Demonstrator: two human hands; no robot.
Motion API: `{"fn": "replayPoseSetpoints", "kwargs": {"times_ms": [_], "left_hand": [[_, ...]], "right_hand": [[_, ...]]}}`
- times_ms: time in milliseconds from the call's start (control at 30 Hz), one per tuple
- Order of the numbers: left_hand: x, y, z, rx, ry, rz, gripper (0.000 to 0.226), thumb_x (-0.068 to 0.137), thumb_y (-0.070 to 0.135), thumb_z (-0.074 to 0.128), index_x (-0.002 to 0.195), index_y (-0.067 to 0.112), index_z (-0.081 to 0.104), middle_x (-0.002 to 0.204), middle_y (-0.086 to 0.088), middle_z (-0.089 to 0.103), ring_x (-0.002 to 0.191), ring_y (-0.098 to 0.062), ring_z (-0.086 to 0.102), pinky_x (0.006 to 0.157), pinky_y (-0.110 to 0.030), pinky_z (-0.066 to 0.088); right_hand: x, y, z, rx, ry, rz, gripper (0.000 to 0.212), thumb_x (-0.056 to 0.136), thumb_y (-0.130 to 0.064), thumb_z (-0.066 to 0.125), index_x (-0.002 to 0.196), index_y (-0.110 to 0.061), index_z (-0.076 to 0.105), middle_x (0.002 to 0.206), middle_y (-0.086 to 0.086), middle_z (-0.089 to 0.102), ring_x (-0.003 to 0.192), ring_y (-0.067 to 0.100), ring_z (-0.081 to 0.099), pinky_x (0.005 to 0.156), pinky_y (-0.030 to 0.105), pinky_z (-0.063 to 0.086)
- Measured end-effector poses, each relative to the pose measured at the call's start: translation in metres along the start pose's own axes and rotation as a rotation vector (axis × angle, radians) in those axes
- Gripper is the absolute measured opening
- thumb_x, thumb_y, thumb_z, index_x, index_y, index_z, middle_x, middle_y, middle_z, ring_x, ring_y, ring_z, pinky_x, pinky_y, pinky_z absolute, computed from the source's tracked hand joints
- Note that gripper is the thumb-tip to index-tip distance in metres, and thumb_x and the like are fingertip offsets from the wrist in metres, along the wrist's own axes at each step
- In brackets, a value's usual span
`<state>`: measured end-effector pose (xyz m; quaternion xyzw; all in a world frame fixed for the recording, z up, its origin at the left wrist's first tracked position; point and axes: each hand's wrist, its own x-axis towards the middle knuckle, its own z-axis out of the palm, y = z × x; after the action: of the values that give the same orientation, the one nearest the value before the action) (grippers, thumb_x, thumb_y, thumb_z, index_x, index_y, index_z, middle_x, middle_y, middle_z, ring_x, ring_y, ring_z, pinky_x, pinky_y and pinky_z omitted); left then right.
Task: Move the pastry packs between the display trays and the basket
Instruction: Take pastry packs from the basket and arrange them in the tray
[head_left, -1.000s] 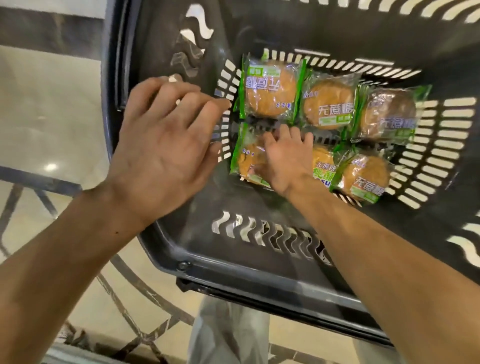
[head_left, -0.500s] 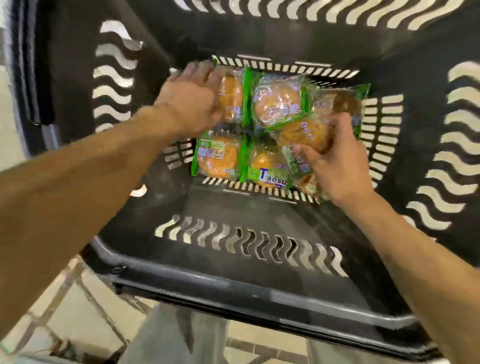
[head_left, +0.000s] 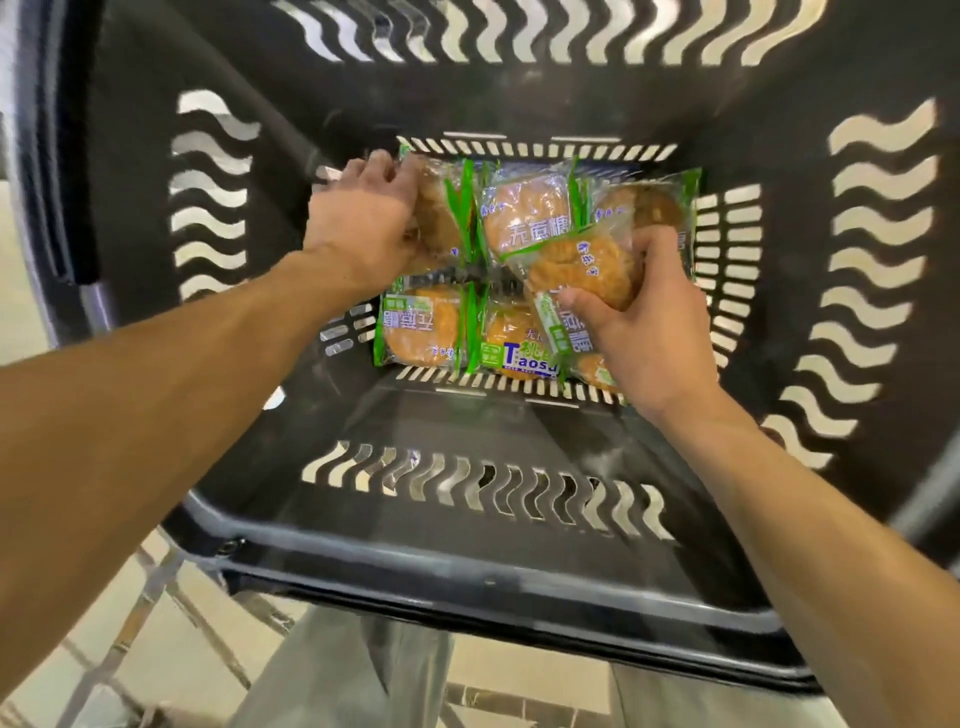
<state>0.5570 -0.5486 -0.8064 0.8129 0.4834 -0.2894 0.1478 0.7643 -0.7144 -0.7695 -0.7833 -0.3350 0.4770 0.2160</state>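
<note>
Several green-edged pastry packs lie on the floor of a deep black basket (head_left: 467, 525). My right hand (head_left: 652, 332) grips one pastry pack (head_left: 582, 270), lifted and tilted above the near right packs. My left hand (head_left: 369, 218) curls its fingers round the far left pack (head_left: 441, 218), which is partly hidden by the hand. A far middle pack (head_left: 524, 213), a far right pack (head_left: 649, 202), a near left pack (head_left: 421, 325) and a near middle pack (head_left: 514, 343) lie flat. Another pack (head_left: 597, 371) shows under my right wrist.
The basket has tall slotted walls (head_left: 872, 270) all round and a thick near rim (head_left: 493, 577). Below it are a pale tiled floor (head_left: 130, 649) and my grey trousers (head_left: 337, 675). No display trays are in view.
My left hand went from above the basket rim down onto the far left pack and curled round it. My right hand took hold of a pack and raised it.
</note>
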Motion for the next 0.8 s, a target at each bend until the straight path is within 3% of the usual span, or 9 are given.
{"fn": "replayPoseSetpoints", "kwargs": {"times_ms": [100,200,333,400,467,567,633,733,800], "left_hand": [[-0.023,0.001,-0.021,-0.08,-0.001,-0.008,0.064,0.089,0.043,0.072,0.137,0.014,0.041,0.124,-0.02,0.06,0.117,-0.042,0.053,0.089,-0.053,0.047],[-0.062,0.001,-0.057,-0.28,0.033,-0.034,0.042,0.089,0.04,0.07,0.118,0.018,0.048,0.106,-0.017,0.068,0.1,-0.042,0.062,0.084,-0.048,0.051],[-0.148,0.01,-0.131,-1.114,0.154,-0.262,0.033,0.081,0.025,0.08,0.091,0.029,0.048,0.081,0.001,0.065,0.073,-0.02,0.06,0.07,-0.033,0.049],[-0.206,0.017,-0.181,-1.38,0.198,-0.267,0.034,0.085,0.012,0.08,0.088,0.028,0.049,0.084,0.0,0.063,0.073,-0.012,0.056,0.067,-0.025,0.047],[-0.267,0.019,-0.239,-1.585,0.21,-0.236,0.03,0.087,0.007,0.076,0.093,0.024,0.053,0.089,-0.002,0.065,0.079,-0.014,0.059,0.069,-0.029,0.048],[-0.349,0.008,-0.322,-1.722,0.233,-0.152,0.028,0.089,0.008,0.074,0.106,0.02,0.055,0.098,-0.004,0.07,0.091,-0.019,0.066,0.078,-0.043,0.054],[-0.396,-0.008,-0.372,-1.731,0.279,-0.064,0.027,0.091,0.01,0.073,0.106,0.023,0.054,0.099,-0.002,0.074,0.09,-0.017,0.069,0.078,-0.043,0.056],[-0.472,-0.03,-0.43,-1.765,0.356,0.052,0.023,0.094,0.009,0.069,0.111,0.015,0.055,0.095,0.0,0.076,0.084,-0.014,0.072,0.068,-0.036,0.058],[-0.52,-0.044,-0.452,-1.819,0.418,0.067,0.023,0.096,0.008,0.065,0.118,0.009,0.056,0.096,-0.001,0.075,0.085,-0.017,0.072,0.072,-0.04,0.06]], "right_hand": [[-0.017,-0.02,-0.012,-0.014,0.005,-0.025,0.051,0.086,-0.038,0.078,0.118,-0.02,0.043,0.107,-0.004,0.067,0.097,0.021,0.067,0.086,0.048,0.056],[-0.044,-0.056,-0.041,0.02,0.028,-0.043,0.053,0.085,-0.04,0.078,0.121,-0.02,0.044,0.101,-0.009,0.069,0.093,0.017,0.069,0.087,0.044,0.056],[-0.115,-0.12,-0.1,0.161,0.1,0.007,0.048,0.08,-0.036,0.085,0.11,-0.029,0.048,0.095,-0.015,0.067,0.083,-0.006,0.065,0.081,0.022,0.054],[-0.165,-0.16,-0.134,0.324,0.163,0.035,0.045,0.077,-0.029,0.088,0.103,-0.029,0.051,0.1,-0.004,0.071,0.086,0.007,0.069,0.082,0.037,0.06],[-0.22,-0.211,-0.165,0.484,0.216,0.022,0.041,0.079,-0.017,0.085,0.098,-0.025,0.05,0.099,0.005,0.072,0.082,0.014,0.07,0.073,0.046,0.063],[-0.3,-0.288,-0.199,0.558,0.262,-0.047,0.036,0.082,-0.01,0.081,0.098,-0.021,0.05,0.086,-0.002,0.072,0.071,0.012,0.07,0.06,0.037,0.061],[-0.346,-0.331,-0.215,0.595,0.253,-0.107,0.036,0.084,-0.012,0.08,0.104,-0.018,0.051,0.092,0.003,0.073,0.076,0.016,0.073,0.061,0.031,0.06],[-0.411,-0.384,-0.23,0.671,0.237,-0.168,0.035,0.085,-0.016,0.079,0.108,-0.017,0.053,0.099,0.01,0.074,0.081,0.02,0.074,0.066,0.032,0.061],[-0.445,-0.411,-0.233,0.691,0.167,-0.193,0.036,0.085,-0.018,0.079,0.111,-0.016,0.054,0.1,0.012,0.074,0.081,0.024,0.074,0.068,0.039,0.062]]}}
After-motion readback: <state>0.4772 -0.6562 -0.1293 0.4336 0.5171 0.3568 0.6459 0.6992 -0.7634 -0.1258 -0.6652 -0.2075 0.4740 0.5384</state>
